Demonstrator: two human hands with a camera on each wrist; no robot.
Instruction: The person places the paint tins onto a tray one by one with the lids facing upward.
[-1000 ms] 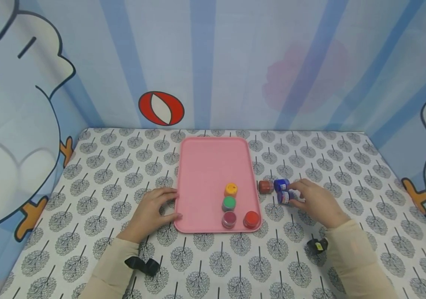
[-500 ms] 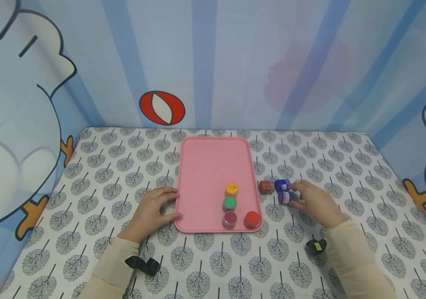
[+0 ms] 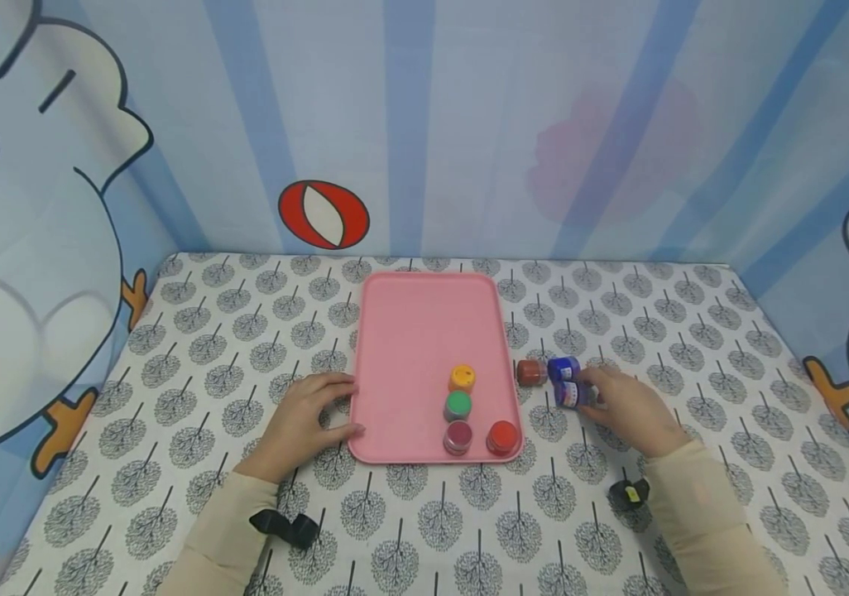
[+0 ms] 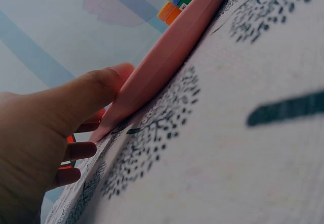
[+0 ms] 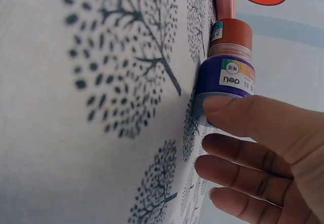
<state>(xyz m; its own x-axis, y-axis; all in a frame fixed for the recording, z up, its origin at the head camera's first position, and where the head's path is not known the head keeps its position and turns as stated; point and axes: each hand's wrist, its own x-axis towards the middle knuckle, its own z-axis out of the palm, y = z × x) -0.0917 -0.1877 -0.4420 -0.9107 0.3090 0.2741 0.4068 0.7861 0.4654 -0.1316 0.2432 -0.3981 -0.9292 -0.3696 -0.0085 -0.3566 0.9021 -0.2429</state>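
In the head view, my left hand [image 3: 313,420] rests against the left edge of a pink tray [image 3: 402,331], thumb and fingertips touching its rim. Four paint jars stand near the tray's right side: yellow [image 3: 462,378], green [image 3: 458,406], dark red [image 3: 458,437] and bright red [image 3: 502,437]. Right of the tray, my right hand [image 3: 633,410] pinches the nearer blue-purple paint jar [image 3: 566,394], which lies on its side. The right wrist view has the thumb on that jar's [image 5: 225,77] clear end; the other fingers are partly behind it.
Another blue paint jar [image 3: 563,368] and a brown-red jar [image 3: 531,372] lie on their sides beside the tray. A tree-patterned cloth [image 3: 410,530] covers the table. Printed fabric walls [image 3: 469,124] rise behind and at both sides.
My right thumb and fingers have shifted slightly against the nearer blue-purple paint jar. My left hand stays at the tray's edge, and the jars remain in place.
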